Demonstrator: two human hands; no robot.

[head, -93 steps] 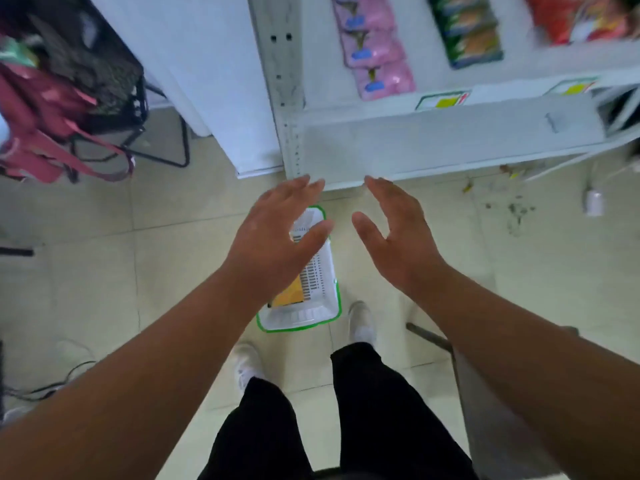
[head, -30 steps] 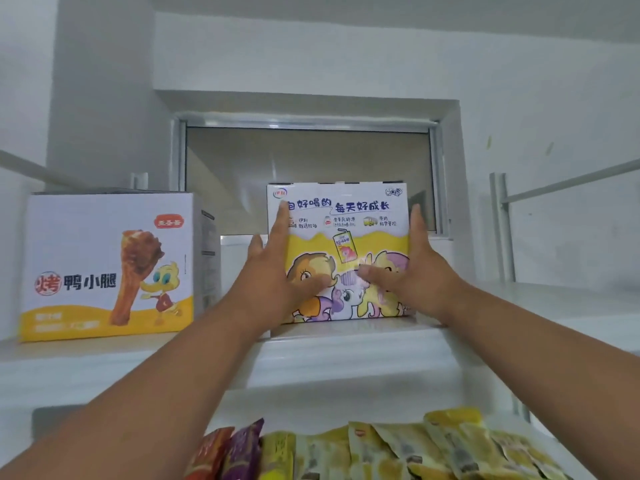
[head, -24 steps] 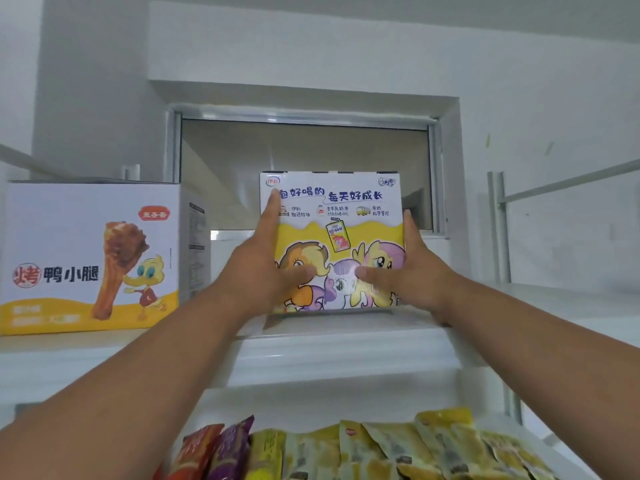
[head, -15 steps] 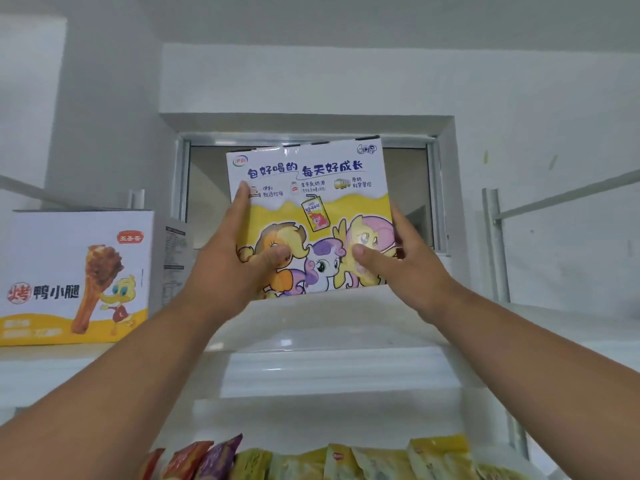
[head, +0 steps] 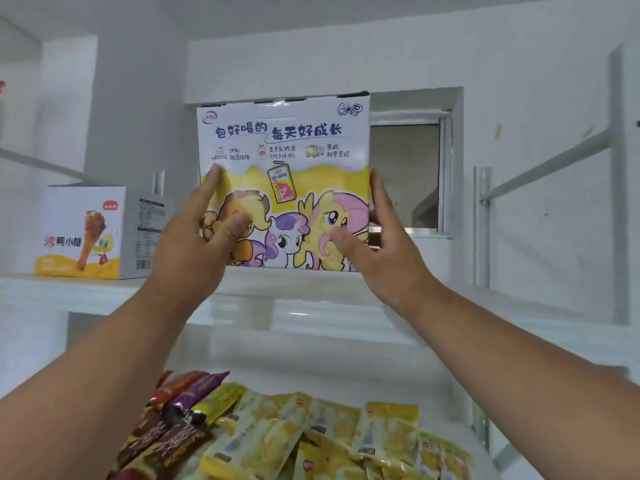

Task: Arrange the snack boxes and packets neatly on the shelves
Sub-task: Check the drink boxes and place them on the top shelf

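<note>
A white and yellow milk box [head: 284,147] with cartoon ponies is held up in front of me, just above the top white shelf [head: 311,292]. My left hand [head: 194,244] grips its left side with the thumb on the front. My right hand [head: 377,244] grips its right side in the same way. A white and yellow duck-leg snack box [head: 86,233] stands on the same shelf to the left. On the shelf below lie several yellow snack packets [head: 311,438] and brown and purple packets [head: 173,420].
A small window [head: 408,174] sits in the white wall behind the box. White metal shelf uprights and rails [head: 485,230] rise at the right. The top shelf has bare surface right of the duck-leg box.
Both hands have lifted the pony box off the top shelf and drawn it toward me; a second ago it stood on the shelf. Before that the hands were held empty over a floor basket.
</note>
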